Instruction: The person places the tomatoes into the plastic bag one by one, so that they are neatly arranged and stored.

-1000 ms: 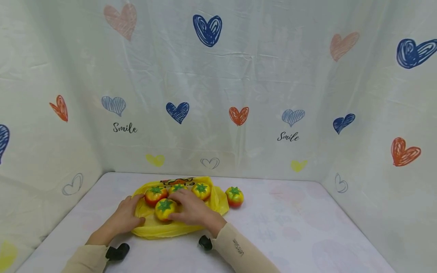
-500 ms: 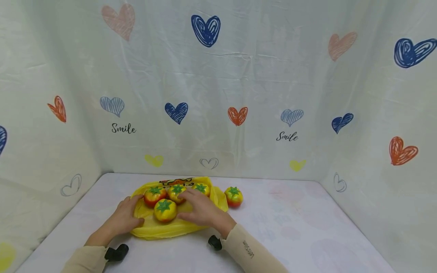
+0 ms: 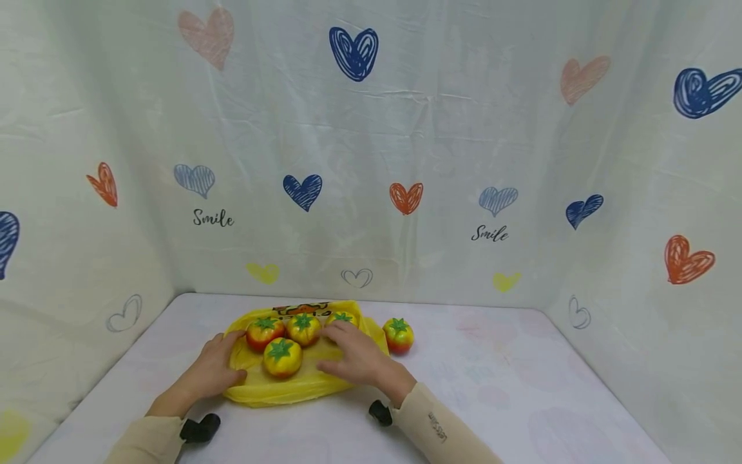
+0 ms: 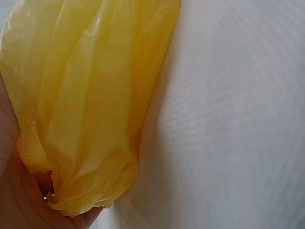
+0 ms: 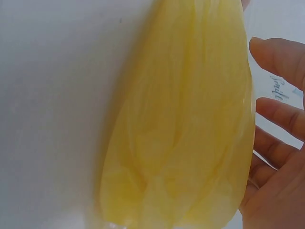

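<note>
A yellow plastic bag (image 3: 290, 391) lies on the table, its printed edge at the back. Several toy tomatoes, yellow and red with green star-shaped leaf tops, sit in its opening; the front tomato (image 3: 282, 358) is nearest me. My left hand (image 3: 210, 367) holds the bag's left edge, fingers and thumb curved about it. Over the right part of the bag, my right hand (image 3: 364, 359) has its fingers extended and grips nothing. It partly covers the rear right tomato (image 3: 342, 317). In the right wrist view, fingers (image 5: 276, 109) are spread behind the bag's side.
One more tomato (image 3: 399, 336) stands on the table (image 3: 493, 380), just right of the bag. A white curtain (image 3: 371, 148) printed with hearts hangs behind the table and along both sides. A black wrist device (image 3: 199, 428) shows at each sleeve.
My right hand has drawn back rightward from the front tomato and the middle rear one, leaving both in the bag and uncovered. My left hand has stayed at the bag's left edge.
</note>
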`<action>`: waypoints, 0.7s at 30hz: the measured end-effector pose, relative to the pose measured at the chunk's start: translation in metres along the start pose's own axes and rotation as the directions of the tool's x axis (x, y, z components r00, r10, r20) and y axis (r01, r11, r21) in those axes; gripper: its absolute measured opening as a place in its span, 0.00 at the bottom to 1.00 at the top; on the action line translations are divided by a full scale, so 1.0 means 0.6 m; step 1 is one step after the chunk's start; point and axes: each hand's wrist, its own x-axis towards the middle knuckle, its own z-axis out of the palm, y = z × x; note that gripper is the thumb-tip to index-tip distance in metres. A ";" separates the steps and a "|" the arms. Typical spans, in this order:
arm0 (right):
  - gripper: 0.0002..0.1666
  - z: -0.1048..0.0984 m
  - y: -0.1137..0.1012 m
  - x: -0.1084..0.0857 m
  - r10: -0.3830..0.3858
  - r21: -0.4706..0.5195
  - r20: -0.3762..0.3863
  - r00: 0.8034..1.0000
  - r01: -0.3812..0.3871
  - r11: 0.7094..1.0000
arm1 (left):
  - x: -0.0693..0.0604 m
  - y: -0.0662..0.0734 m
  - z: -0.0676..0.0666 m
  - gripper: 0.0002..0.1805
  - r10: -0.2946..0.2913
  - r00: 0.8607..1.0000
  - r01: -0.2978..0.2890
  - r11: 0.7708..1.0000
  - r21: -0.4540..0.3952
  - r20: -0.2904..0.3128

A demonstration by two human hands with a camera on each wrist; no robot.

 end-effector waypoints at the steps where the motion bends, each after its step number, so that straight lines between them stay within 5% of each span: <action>1: 0.33 0.000 0.002 -0.002 -0.002 -0.002 0.001 1.000 0.002 1.000 | 0.000 0.001 0.000 0.43 -0.004 1.000 0.004 1.000 0.000 0.002; 21: 0.32 -0.023 0.036 -0.037 0.019 -0.011 -0.047 0.999 -0.019 1.000 | -0.002 0.007 -0.002 0.43 -0.029 1.000 0.029 1.000 -0.005 0.009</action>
